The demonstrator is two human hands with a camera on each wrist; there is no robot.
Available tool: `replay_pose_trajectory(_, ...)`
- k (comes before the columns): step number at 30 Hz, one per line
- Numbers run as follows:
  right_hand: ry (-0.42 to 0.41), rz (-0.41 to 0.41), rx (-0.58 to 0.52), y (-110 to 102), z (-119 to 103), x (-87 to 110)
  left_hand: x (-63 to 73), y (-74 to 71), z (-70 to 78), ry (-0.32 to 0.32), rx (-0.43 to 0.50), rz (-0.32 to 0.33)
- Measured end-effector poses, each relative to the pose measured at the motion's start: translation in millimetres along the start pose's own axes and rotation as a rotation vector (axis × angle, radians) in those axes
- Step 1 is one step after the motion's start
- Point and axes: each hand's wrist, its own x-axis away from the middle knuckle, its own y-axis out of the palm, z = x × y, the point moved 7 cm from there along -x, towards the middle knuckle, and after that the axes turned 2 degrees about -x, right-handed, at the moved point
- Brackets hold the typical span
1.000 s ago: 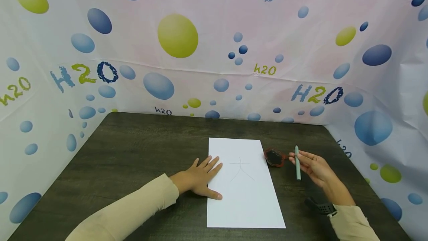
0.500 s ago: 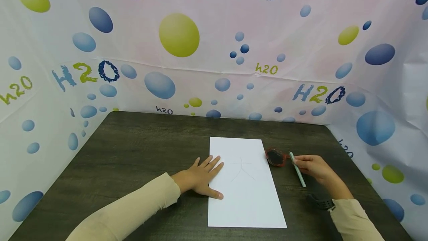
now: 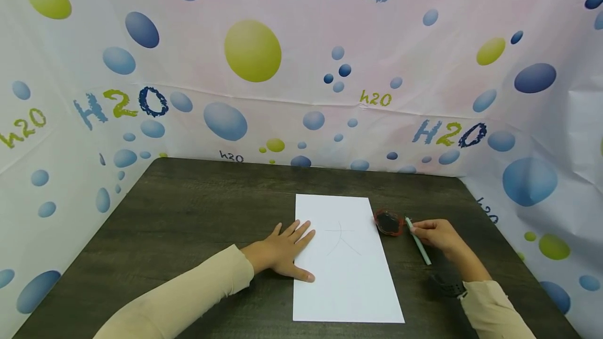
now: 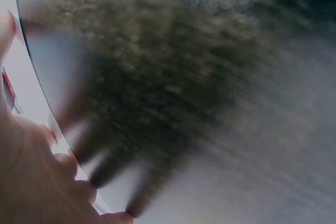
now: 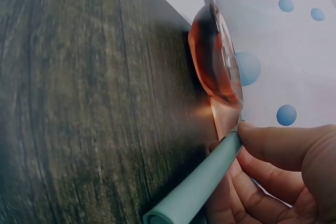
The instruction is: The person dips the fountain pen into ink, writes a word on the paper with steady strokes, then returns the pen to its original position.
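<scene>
Fingers spread, my left hand (image 3: pixel 283 254) rests flat on the left edge of a white sheet of paper (image 3: pixel 350 292). Thin pencil-like lines (image 3: pixel 346 230) are drawn on its upper half: a curve, a crossing stroke and two slanting ones. To the right of the sheet, my right hand (image 3: pixel 439 235) pinches a pale green pen (image 3: pixel 421 246) near its far end, thumb on top, the other end slanting toward me close over the table. Right beside that far end lie red-framed sunglasses (image 3: pixel 389 223) with dark lenses. The right wrist view shows the sunglasses (image 5: pixel 212 59) just beyond the thumb.
The dark wood-grain table (image 3: pixel 212 203) spreads left of the sheet and behind it. A white backdrop (image 3: pixel 292 30) with blue and green dots and H2O lettering stands around its far and side edges. A dark watch (image 3: pixel 446 285) is on the right wrist.
My right hand has gone from holding the pen nearly upright to a low slant, its fingers turned down and its far end closer to the sunglasses. The left hand stays on the paper.
</scene>
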Motion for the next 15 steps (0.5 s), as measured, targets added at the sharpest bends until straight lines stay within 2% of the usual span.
replay_pose_trajectory(15, 0.004, 0.04, 0.038, -1.6, 0.5, 0.8, 1.1, -0.5, 0.0, 0.004, 0.009, 0.005)
